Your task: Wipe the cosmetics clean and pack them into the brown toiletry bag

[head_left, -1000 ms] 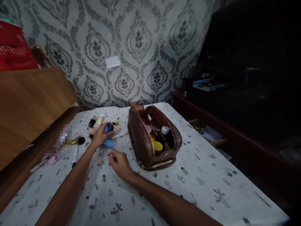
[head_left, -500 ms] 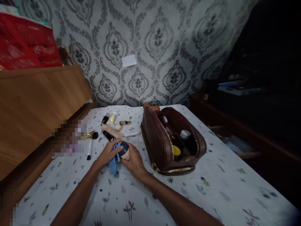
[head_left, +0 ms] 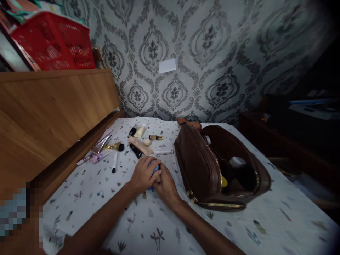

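Both hands are together just above the patterned sheet (head_left: 148,212). My left hand (head_left: 143,173) is closed on a blue cloth (head_left: 154,167), pressing it over a small round container. My right hand (head_left: 167,186) is wrapped round that container from the right side. The fingers and cloth now hide nearly all of it; half a second ago its dark blue top and beige body showed. Just beyond the hands lie a beige tube (head_left: 140,146), a black tube (head_left: 135,150) and a slim white tube (head_left: 163,152).
An open brown toiletry bag (head_left: 196,166) stands at the right, with a white-lidded jar (head_left: 237,162) inside. Makeup brushes (head_left: 114,146), a cream tube (head_left: 140,131) and a gold-and-black tube (head_left: 156,137) lie about. A wooden panel (head_left: 58,106) borders the left, a red basket (head_left: 63,42) above.
The view has swung left, so things appear further right. My left hand has moved over the container's top with the cloth, covering the dark blue part that showed before.
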Demonstrator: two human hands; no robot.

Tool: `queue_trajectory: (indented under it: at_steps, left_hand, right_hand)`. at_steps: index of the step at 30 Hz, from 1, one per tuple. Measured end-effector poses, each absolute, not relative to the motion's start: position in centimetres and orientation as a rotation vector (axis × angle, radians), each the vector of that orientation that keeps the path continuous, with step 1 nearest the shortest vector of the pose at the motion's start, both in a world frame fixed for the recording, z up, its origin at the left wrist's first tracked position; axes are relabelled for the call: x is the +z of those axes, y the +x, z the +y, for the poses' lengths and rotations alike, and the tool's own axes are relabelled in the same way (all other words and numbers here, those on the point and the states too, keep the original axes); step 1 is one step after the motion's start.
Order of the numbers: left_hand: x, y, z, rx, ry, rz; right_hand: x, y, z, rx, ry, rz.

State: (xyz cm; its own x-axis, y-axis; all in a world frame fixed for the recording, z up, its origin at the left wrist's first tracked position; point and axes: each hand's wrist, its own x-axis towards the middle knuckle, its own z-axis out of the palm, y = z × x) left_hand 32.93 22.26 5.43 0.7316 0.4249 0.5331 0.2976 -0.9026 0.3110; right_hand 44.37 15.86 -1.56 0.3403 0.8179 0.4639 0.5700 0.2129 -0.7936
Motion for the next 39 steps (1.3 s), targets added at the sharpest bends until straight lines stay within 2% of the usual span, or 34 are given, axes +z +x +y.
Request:
queue_trajectory:
  at_steps: [10,16,24,39]
  left_hand:
    - [5.7,31.6,24.3,0.711,2.284,0.597]
    - [4.7,31.6,25.5,0.706,2.004,0.586]
    - [4.4,31.4,25.4,0.706,2.203,0.406]
    - [5.5,31.7,24.1,0.629,2.334,0.650]
  right_hand:
    - [-0.4,44.2,15.1,0.243,-1.429,-1.566]
    - [0.0,43.8,15.1,0.332,-1.396,-1.444]
    - [0.7,44.7,15.0,0.540,-1.459,-1.228]
    - [0.6,44.2,14.7,0.348,-1.507,-1.359]
